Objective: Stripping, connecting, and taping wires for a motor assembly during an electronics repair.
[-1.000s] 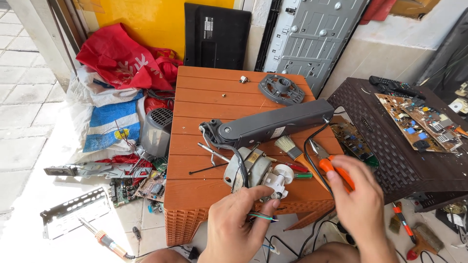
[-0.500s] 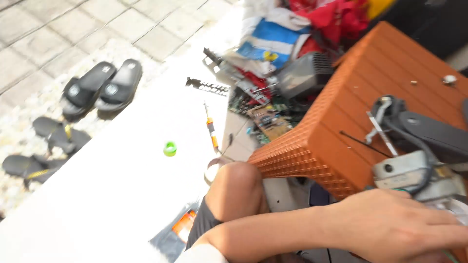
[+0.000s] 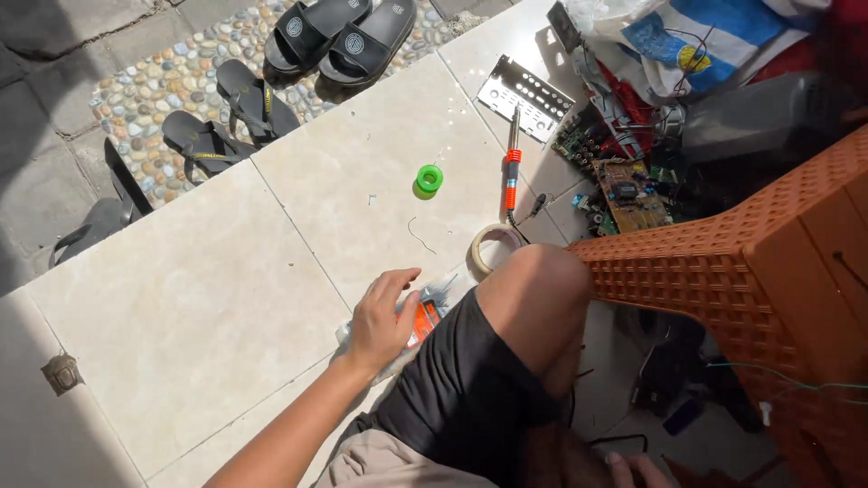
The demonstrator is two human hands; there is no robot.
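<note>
Head view, the only one. Person seated, bare knee (image 3: 533, 289) up, black shorts.

Left hand (image 3: 380, 316): reached down to the floor tile at about 7 o'clock from frame centre. Palm down, fingers loosely spread and slightly curled, resting on a clear plastic packet with an orange label (image 3: 418, 321). Touching it from above; can't tell whether it has actually gripped it. Packet lies flat on the tile, tight against the thigh, its orange part showing at 3 o'clock of the hand.

Right hand (image 3: 637, 470): only fingertips visible at the bottom edge, 5 o'clock, low beside the leg. Can't tell how open it is or whether it holds anything.

Around it:
- Roll of tape (image 3: 493, 246) on the tile, touching the knee at its 10 o'clock.
- Soldering iron with orange grip (image 3: 511, 176) at 12 o'clock of the tape, lying roughly upright in frame, cord trailing toward the tape.
- Green spool (image 3: 429, 178) at 9 o'clock of the iron, near but apart.
- Perforated metal plate (image 3: 525, 92) above the iron tip.
- Circuit board (image 3: 631, 194) and more electronic scrap at 3 o'clock of the iron.
- Orange plastic table (image 3: 723, 262) fills the right side, 3 to 5 o'clock.
- Black sandals (image 3: 339, 36) at 11 o'clock on the pebble strip, flip-flops (image 3: 217, 126) at 10 o'clock.
</note>
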